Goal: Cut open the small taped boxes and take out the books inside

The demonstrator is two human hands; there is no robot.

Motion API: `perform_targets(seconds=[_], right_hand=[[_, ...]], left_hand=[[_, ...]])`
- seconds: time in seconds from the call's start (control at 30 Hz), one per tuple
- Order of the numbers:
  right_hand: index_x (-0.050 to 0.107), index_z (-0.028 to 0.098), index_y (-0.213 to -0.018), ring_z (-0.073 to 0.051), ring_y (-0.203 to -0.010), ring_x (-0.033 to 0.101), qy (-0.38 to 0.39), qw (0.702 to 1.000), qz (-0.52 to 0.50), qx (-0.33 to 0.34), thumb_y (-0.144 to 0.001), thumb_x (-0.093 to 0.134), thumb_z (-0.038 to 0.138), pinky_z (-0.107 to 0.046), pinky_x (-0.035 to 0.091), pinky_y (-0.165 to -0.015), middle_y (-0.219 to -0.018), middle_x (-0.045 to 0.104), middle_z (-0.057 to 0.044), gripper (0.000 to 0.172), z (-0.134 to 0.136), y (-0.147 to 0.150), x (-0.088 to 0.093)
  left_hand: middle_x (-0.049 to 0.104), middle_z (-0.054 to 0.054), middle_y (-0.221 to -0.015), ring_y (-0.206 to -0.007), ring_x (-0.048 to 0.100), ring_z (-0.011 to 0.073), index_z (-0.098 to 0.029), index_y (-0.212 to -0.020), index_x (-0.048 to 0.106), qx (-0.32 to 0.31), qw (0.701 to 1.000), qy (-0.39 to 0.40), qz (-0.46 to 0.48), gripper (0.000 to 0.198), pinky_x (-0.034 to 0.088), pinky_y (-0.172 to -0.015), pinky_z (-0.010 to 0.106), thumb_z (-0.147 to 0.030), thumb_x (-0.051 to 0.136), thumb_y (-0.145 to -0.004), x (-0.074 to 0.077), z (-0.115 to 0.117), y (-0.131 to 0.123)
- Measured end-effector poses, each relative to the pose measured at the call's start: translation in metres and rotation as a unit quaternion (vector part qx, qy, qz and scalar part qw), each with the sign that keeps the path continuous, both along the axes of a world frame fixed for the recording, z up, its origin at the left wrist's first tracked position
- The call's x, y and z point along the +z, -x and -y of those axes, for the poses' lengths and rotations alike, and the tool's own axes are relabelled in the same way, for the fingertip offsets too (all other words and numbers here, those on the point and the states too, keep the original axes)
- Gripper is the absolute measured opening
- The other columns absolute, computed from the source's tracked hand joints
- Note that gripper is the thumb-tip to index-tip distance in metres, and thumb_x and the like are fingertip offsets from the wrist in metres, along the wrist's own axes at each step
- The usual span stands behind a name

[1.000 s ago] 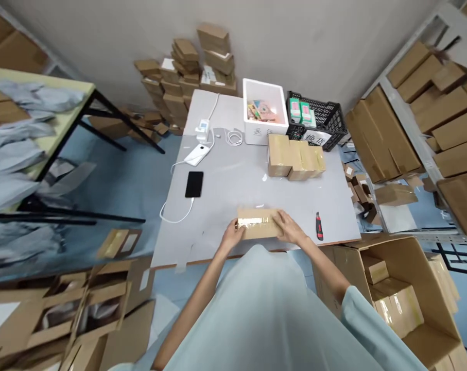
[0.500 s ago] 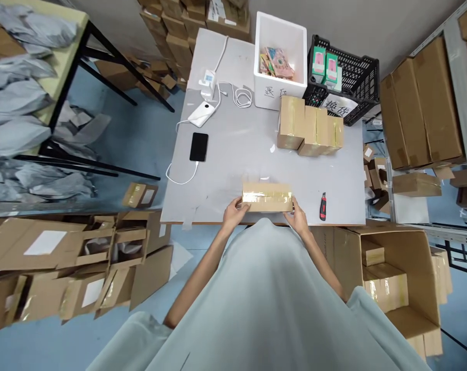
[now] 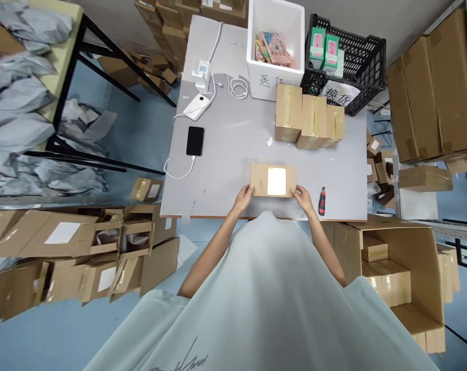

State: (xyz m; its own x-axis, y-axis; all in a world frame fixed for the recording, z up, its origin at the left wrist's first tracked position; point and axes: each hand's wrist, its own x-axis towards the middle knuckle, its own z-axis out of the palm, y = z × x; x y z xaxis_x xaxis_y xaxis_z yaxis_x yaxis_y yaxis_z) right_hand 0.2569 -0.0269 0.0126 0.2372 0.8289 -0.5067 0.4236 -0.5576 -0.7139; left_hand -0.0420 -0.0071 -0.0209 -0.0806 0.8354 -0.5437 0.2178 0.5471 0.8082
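Between my two hands, near the front edge of the grey table [image 3: 225, 154], is a small cardboard box [image 3: 262, 180] with a white label facing up. My left hand [image 3: 242, 198] grips its left end, and my right hand [image 3: 303, 199] pinches its lower right corner. A red and black utility knife [image 3: 322, 201] lies to the right of my right hand. Several taped cardboard boxes [image 3: 288, 113] stand farther back on the table. A black phone [image 3: 195, 141] with a white cable lies at the left.
Behind the boxes are a white bin [image 3: 275, 85] and a black crate [image 3: 362, 72]. A large open carton [image 3: 426, 268] stands at the lower right. Opened cartons [image 3: 133, 257] fill the lower left, and a rack with grey bags [image 3: 17, 103] is at the far left.
The box in my hands has turned over: its shiny taped side faced up before, and a white-labelled side faces up now. The camera view has shifted slightly.
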Motion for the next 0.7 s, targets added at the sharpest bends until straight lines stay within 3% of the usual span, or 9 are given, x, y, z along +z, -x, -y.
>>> perform_targets(seconds=[0.13,0.4,0.53,0.7], right_hand=[[0.075,0.015,-0.143,-0.029,-0.121,0.083,0.006,1.000,-0.028,0.009,-0.101,0.069,0.056,-0.047,0.064,-0.112,-0.149,0.079,-0.018,0.060,0.014,-0.002,-0.008],[0.072,0.011,-0.145,-0.028,-0.120,0.081,0.038,0.998,-0.057,-0.002,-0.101,0.063,0.065,-0.043,0.069,-0.098,-0.150,0.078,-0.021,0.070,0.032,0.005,-0.014],[0.072,0.014,-0.149,-0.028,-0.110,0.083,0.036,0.998,-0.053,-0.006,-0.097,0.071,0.064,-0.047,0.067,-0.105,-0.152,0.077,-0.019,0.072,0.034,0.009,-0.008],[0.076,0.016,-0.145,-0.032,-0.130,0.077,-0.004,0.999,-0.034,-0.003,-0.098,0.071,0.066,-0.048,0.065,-0.113,-0.149,0.079,-0.016,0.069,0.027,0.006,0.010]], left_hand=[[0.075,0.019,-0.152,-0.139,0.071,0.0329,-0.016,-0.140,0.073,0.010,0.999,0.048,0.007,0.046,0.054,-0.123,0.048,-0.046,0.065,-0.106,-0.004,0.011,0.001],[0.074,0.021,-0.152,-0.134,0.075,0.0336,-0.014,-0.143,0.071,0.027,0.995,0.092,0.015,0.053,0.060,-0.118,0.050,-0.042,0.076,-0.099,-0.003,0.019,0.000],[0.077,0.020,-0.147,-0.127,0.078,0.0339,-0.014,-0.142,0.072,0.022,0.996,0.088,0.019,0.057,0.060,-0.117,0.051,-0.046,0.082,-0.096,0.004,0.018,0.000],[0.075,0.019,-0.151,-0.149,0.066,0.0340,-0.015,-0.139,0.075,0.036,0.998,0.044,-0.008,0.048,0.047,-0.132,0.048,-0.050,0.069,-0.107,0.021,0.013,0.009]])
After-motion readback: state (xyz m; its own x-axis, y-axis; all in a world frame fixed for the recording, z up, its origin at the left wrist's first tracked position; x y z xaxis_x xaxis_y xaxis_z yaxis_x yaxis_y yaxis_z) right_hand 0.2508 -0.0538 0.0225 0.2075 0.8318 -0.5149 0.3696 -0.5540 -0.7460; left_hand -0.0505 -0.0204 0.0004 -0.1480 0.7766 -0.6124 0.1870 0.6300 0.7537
